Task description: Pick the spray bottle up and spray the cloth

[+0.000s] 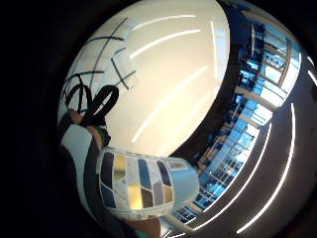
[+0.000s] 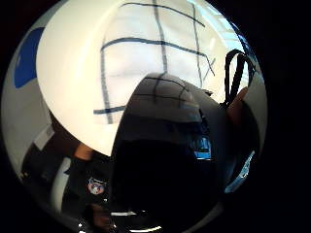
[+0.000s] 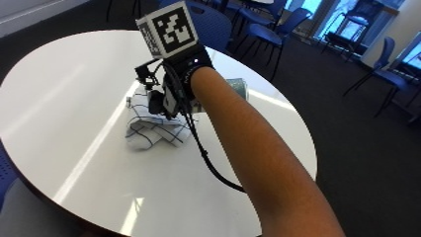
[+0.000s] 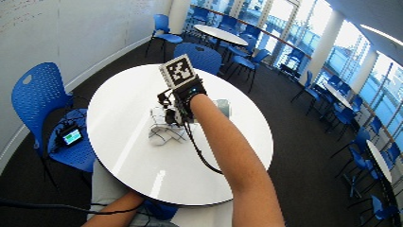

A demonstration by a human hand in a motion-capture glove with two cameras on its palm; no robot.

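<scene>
My gloved right hand [image 3: 176,86] hangs over the middle of the round white table [image 3: 59,98], just above a crumpled white cloth with dark grid lines [image 3: 154,132]. Its fingers curl round the spray bottle. The bottle's dark head [image 2: 165,160] fills much of the thumb side palm view, with the cloth [image 2: 146,43] beyond it. The little finger side palm view shows the bottle's pale body with a mosaic label [image 1: 141,183] close to the palm. A pale green part of the body [image 3: 236,88] shows behind my forearm. The nozzle itself is hidden.
The table's far edge [image 3: 289,106] lies just past my forearm. Blue chairs [image 3: 266,32] stand beyond it on dark carpet. In the wide view another blue chair [image 4: 41,101] with a small device on it stands beside the table.
</scene>
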